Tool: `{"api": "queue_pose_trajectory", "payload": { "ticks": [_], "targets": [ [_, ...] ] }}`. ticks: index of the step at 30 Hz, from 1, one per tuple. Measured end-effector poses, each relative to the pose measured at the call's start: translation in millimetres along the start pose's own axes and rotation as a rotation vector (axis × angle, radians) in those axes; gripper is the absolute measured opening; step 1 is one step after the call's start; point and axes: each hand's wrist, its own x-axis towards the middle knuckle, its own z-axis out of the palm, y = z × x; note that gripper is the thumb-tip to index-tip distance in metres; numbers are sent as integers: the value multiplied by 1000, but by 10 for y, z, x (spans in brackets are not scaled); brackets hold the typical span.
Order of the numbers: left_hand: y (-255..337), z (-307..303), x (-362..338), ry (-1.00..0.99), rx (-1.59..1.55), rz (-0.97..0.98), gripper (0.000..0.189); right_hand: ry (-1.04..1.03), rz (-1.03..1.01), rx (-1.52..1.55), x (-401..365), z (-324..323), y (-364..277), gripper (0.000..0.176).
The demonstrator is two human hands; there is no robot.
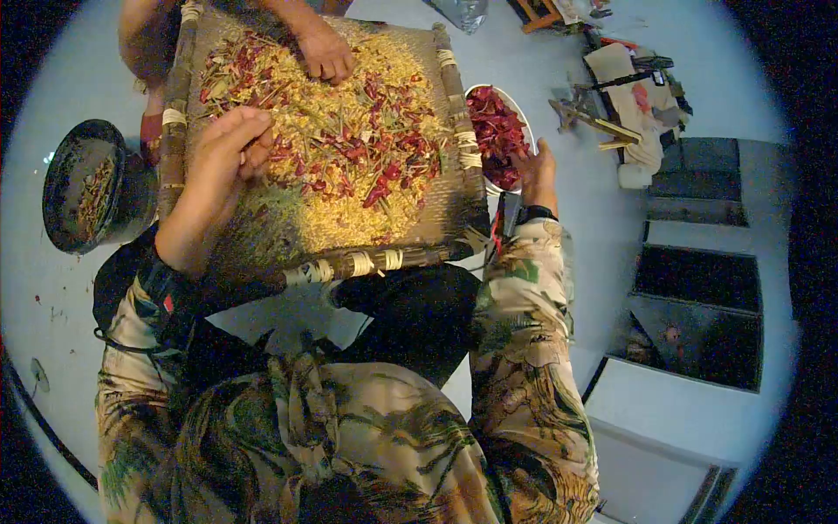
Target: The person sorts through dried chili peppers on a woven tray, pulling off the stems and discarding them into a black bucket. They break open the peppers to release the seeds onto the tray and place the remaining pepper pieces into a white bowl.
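A woven tray with a bound wooden frame rests in front of me, spread with yellow seeds, dried red chili peppers and stems. Over its left side hovers my left hand, thumb and fingertips pinched together; whatever is between them is too small to make out. To the right of the tray stands a white bucket filled with red chili pods. My right hand is at the bucket's near right rim, fingers apart and partly over the pods.
Another person's hand reaches onto the tray's far side. A dark basin with stems inside stands on the floor at left. Cluttered items lie at the upper right, near dark panels. A plastic bag is at the top.
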Motion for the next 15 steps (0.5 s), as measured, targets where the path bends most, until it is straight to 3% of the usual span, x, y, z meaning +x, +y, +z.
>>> {"api": "queue_pose_trajectory", "payload": {
  "ticks": [2,4,6,8,9,12,15],
  "targets": [
    [-3,-2,11,-4,67,16,15,-39,-157,-52,128,-34,202,41],
    [7,34,-9,4,101,21,15,-291,-488,-891,77,63,329,32],
    [27,66,-39,31,100,15,15,-545,-581,-1057,-62,216,533,27],
    [-8,19,-16,2,35,-13,15,-739,-282,-845,-621,614,581,32],
    [-24,1,-2,-13,2,-26,15,-813,-54,-885,-893,813,518,38],
    [-24,17,2,28,49,-36,14,-853,-326,-1296,-1246,1125,681,55],
    [-61,-30,49,2,30,-47,13,-657,-548,-1569,-1262,1201,1090,67]
  ]
}}
